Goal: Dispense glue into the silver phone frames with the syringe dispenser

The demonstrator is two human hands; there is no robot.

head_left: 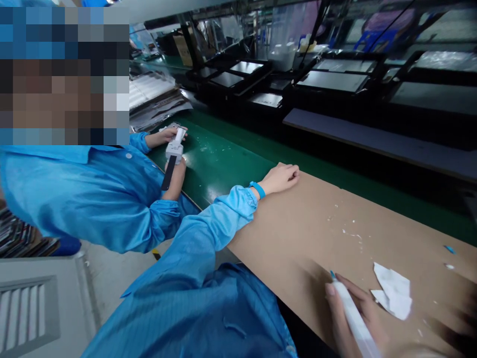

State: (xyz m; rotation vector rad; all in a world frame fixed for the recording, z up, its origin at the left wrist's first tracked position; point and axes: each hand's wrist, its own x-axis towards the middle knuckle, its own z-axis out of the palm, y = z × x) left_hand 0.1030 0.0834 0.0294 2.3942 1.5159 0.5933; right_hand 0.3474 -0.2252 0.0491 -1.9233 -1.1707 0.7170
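My left hand (283, 177) lies on the far left corner of a long brown board (320, 233), fingers curled together over its edge. A blue band is round that wrist and the sleeve is blue. My right hand (348, 311) is at the bottom edge, closed round a white pen-like tool (354, 318) with a small blue tip that points up and to the left. Torn white paper pieces (393, 291) lie on the board just right of that hand. Small white crumbs are scattered over the board.
A green conveyor belt (223, 159) runs behind the board. Black trays with flat panels (331, 79) line the far side. On the left a co-worker in blue holds a white and black tool (173, 154) over the belt. Stacked sheets (152, 97) lie behind.
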